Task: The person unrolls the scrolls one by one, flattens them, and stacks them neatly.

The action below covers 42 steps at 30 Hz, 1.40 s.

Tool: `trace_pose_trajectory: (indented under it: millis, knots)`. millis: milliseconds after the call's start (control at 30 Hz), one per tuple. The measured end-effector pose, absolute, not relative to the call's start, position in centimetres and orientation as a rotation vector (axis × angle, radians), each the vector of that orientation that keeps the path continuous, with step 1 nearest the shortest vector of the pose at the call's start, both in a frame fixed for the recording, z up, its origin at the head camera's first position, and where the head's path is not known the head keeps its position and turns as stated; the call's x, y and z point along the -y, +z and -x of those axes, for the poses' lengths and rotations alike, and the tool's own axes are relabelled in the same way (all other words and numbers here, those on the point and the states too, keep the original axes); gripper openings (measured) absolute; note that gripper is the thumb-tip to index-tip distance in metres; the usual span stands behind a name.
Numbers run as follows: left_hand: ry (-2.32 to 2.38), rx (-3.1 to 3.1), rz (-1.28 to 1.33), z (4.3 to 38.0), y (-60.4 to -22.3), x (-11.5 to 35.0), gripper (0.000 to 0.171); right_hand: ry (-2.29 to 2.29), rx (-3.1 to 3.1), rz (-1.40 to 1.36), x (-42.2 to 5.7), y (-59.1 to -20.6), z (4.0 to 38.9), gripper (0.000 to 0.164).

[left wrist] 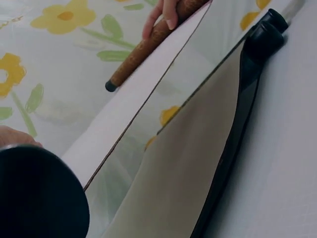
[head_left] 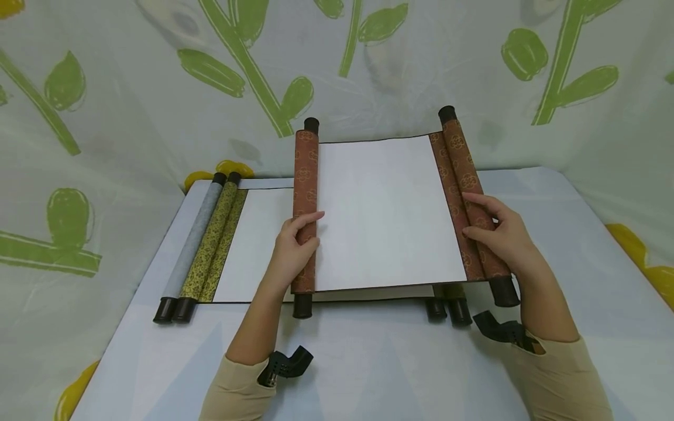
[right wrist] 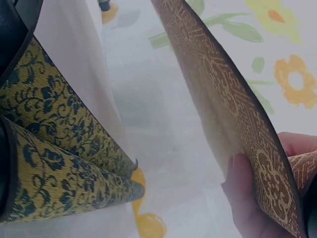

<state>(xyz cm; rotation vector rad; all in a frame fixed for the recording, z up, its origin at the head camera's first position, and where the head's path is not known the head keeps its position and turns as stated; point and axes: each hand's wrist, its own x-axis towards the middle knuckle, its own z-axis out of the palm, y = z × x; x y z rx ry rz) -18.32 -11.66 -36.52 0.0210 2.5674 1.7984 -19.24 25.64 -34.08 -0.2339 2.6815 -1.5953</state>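
A hanging scroll with red-brown patterned ends [head_left: 389, 216] is held up, its white sheet spread between two rollers. My left hand [head_left: 292, 245] grips the left roller around its lower half. On the other side, my right hand [head_left: 500, 234] pinches the thicker right roll, thumb and fingers at its inner edge. Below lies a yellow-green patterned scroll [head_left: 213, 248], partly unrolled on the table and largely covered by the raised one. The right wrist view shows its dark-figured roll [right wrist: 64, 173] with a gap up to the red-brown border [right wrist: 237, 114].
A grey rolled scroll [head_left: 195, 237] lies against the yellow-green one's left side. The table [head_left: 358, 362] has a pale blue cloth. A white curtain [head_left: 131, 105] with green leaves and yellow flowers hangs behind. Black wrist mounts [head_left: 289, 362] stick out from both sleeves.
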Motion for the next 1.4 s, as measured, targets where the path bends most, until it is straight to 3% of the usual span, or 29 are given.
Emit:
trace_pose_trajectory:
  millis: [267, 500, 1267, 1400]
  knots:
    - [1.808, -2.52, 0.0, 18.5, -36.6, 11.6, 0.049, -1.621, -2.691, 0.218, -26.4, -33.4, 19.1, 0.062]
    - [1.794, -2.531, 0.036, 18.4, -36.7, 11.4, 0.066, -1.613, -2.686, 0.184, -26.9, -33.5, 19.2, 0.064]
    - [1.754, -2.589, 0.051, 18.4, -36.1, 12.4, 0.043, -1.688, -2.7, 0.221, -26.8, -33.6, 19.2, 0.064]
    - [1.764, -2.565, 0.069, 18.5, -36.2, 12.3, 0.052, -1.671, -2.715, 0.215, -26.7, -33.4, 19.1, 0.063]
